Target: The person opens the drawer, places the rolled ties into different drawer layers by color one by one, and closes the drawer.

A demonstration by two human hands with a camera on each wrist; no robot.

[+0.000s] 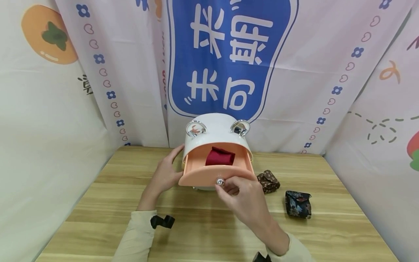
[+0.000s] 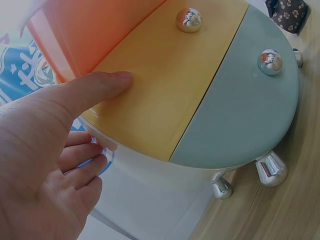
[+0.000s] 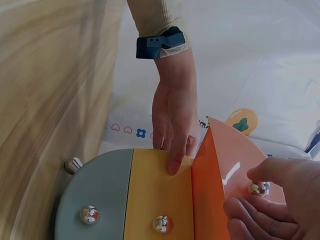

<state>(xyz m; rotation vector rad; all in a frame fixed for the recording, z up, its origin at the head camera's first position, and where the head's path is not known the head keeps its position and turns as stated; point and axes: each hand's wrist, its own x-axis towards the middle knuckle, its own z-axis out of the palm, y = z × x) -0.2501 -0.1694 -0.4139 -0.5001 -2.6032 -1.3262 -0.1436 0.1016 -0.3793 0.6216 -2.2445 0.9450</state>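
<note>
R hand (image 1: pixel 247 198) on the job here, thumb & index pinching the silver ball knob (image 1: pixel 220 181) of the orange top drawer (image 1: pixel 201 177); other fingers curled in just below it; that drawer stands well out of the white mini cabinet (image 1: pixel 214 127), a half-round front w/ 2 round chrome eyes (image 1: pixel 240 128) up top; inside, in plain sight, lies a dark red fabric pouch (image 1: pixel 220 157), tilted, toward the back of the tray; L hand (image 1: pixel 165 173) over on the cabinet's left side, thumb out straight & resting on the front of the yellow middle drawer (image 2: pixel 150 90), fingers apart from the thumb & along the white side wall; can't tell how firmly they press; yellow one's shut flush, so is the grey-green bottom drawer (image 2: pixel 240 100), each w/ its own shiny ball knob; short metal feet (image 2: pixel 272 170) under the lot, on a wood-grain table (image 1: pixel 196 233); to the right, a brown floral pouch (image 1: pixel 268 181) sits near the cabinet, R hand partly in front of it; black floral pouch (image 1: pixel 298 204) farther right & nearer the person, apart from the brown one; cream sleeves on both arms, black wrist strap (image 1: pixel 162 221) on the L; behind, a white cloth backdrop w/ a big blue panel (image 1: pixel 226 65) & white lettering.
</note>
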